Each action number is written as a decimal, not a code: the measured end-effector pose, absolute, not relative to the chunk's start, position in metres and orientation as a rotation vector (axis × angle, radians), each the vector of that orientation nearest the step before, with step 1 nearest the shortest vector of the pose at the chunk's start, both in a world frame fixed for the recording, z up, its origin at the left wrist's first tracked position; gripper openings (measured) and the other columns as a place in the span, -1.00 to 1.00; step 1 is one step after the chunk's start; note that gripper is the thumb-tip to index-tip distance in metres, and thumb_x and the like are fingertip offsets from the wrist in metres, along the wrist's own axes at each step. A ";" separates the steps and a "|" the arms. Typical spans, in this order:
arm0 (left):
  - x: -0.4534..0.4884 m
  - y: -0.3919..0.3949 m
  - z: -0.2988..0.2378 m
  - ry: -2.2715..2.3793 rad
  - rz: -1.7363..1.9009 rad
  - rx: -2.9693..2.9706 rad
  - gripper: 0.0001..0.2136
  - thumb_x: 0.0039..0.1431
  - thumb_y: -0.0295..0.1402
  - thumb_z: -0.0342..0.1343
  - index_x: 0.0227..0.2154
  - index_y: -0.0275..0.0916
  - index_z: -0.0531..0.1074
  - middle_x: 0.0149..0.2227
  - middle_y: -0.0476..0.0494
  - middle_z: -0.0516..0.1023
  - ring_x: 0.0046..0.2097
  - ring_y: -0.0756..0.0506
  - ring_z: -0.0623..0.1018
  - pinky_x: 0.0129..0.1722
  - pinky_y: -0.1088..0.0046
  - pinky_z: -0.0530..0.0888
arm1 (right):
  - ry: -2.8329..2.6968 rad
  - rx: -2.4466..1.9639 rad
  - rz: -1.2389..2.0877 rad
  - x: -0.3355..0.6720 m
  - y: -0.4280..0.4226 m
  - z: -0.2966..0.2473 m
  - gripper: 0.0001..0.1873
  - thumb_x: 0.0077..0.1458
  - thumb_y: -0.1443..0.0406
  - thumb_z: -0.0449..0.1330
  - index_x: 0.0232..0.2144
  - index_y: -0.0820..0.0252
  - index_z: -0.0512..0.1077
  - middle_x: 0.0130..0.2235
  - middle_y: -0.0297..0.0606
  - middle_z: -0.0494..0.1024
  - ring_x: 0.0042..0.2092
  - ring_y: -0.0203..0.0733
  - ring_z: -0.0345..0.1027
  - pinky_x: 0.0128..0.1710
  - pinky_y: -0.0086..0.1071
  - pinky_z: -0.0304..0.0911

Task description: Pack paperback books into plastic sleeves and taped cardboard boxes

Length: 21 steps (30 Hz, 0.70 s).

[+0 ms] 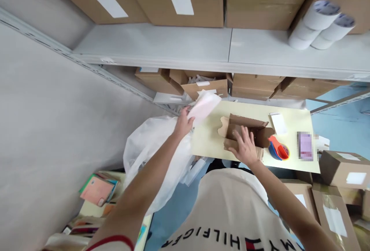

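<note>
My left hand [184,122] is closed on the edge of a thin, pale pinkish-white sheet [206,106], raised over the left end of the cream table [209,143]. Whether the sheet is paper or foam I cannot tell. My right hand [245,147], fingers spread, is over a small open cardboard box [248,121] with its flaps out; it seems to touch the near side of the box. Beside the box, on the right, sit nested red, blue and yellow plastic scoops or cups [279,149].
Further right lie a stack of white cards [278,123] and a blurred purple item [305,146]. A large white plastic bag [156,135] bulges at the table's left. Tape rolls [320,22] stand on the shelf [162,45] above. Cardboard boxes [332,212] are stacked at lower right.
</note>
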<state>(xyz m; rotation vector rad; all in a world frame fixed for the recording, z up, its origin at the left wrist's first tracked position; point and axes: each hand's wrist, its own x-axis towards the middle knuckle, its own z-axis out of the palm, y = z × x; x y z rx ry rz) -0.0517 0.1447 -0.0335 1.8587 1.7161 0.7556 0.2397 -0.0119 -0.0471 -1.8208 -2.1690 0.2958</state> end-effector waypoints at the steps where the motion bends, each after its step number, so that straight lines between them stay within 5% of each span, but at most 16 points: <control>1: -0.052 0.140 -0.016 1.682 0.739 1.951 -0.56 0.10 -0.39 0.10 0.06 -0.28 0.26 0.00 -0.28 0.52 0.02 -0.22 0.53 0.03 0.25 0.45 | -2.079 -1.896 0.232 0.255 -0.021 -0.046 -0.19 0.16 0.05 0.12 0.33 0.22 -0.03 0.40 0.09 -0.15 0.39 0.31 -0.28 0.26 0.28 -0.17; 4: -0.027 0.126 0.028 1.554 0.643 2.127 -0.69 0.17 -0.30 0.02 -0.03 -0.24 0.36 -0.07 -0.19 0.55 -0.06 -0.19 0.54 -0.06 0.30 0.49 | -1.810 -2.121 0.155 0.300 -0.040 -0.055 -0.09 0.15 0.02 0.10 0.36 0.26 -0.18 0.40 0.13 -0.19 0.39 0.36 -0.31 0.23 0.30 -0.15; 8: 0.045 0.117 0.047 1.283 0.413 2.235 -0.78 0.20 -0.36 -0.04 -0.15 -0.28 0.42 -0.21 -0.17 0.56 -0.17 -0.14 0.54 -0.14 0.34 0.48 | -1.692 -2.227 0.359 0.335 -0.045 -0.075 -0.01 0.10 0.02 0.15 0.35 0.37 -0.21 0.35 0.19 0.02 0.37 0.30 -0.17 0.24 0.12 -0.03; 12: 0.104 0.119 0.029 1.127 0.081 2.324 -0.78 0.16 -0.51 -0.04 -0.18 -0.28 0.43 -0.15 -0.20 0.55 -0.08 -0.14 0.52 -0.05 0.36 0.43 | -1.646 -2.318 0.547 0.341 -0.042 -0.079 0.02 0.06 0.03 0.18 0.35 0.40 -0.21 0.31 0.20 0.11 0.32 0.24 -0.01 0.21 0.01 0.06; 21: 0.143 0.130 -0.018 1.227 -0.413 2.275 -0.84 0.07 -0.53 0.08 -0.28 -0.24 0.47 -0.18 -0.18 0.61 -0.10 -0.18 0.58 -0.10 0.36 0.44 | -1.592 -2.456 0.735 0.338 -0.045 -0.061 -0.01 0.06 0.12 0.20 0.35 0.37 -0.19 0.27 0.14 0.20 0.29 0.17 0.09 0.18 -0.08 0.08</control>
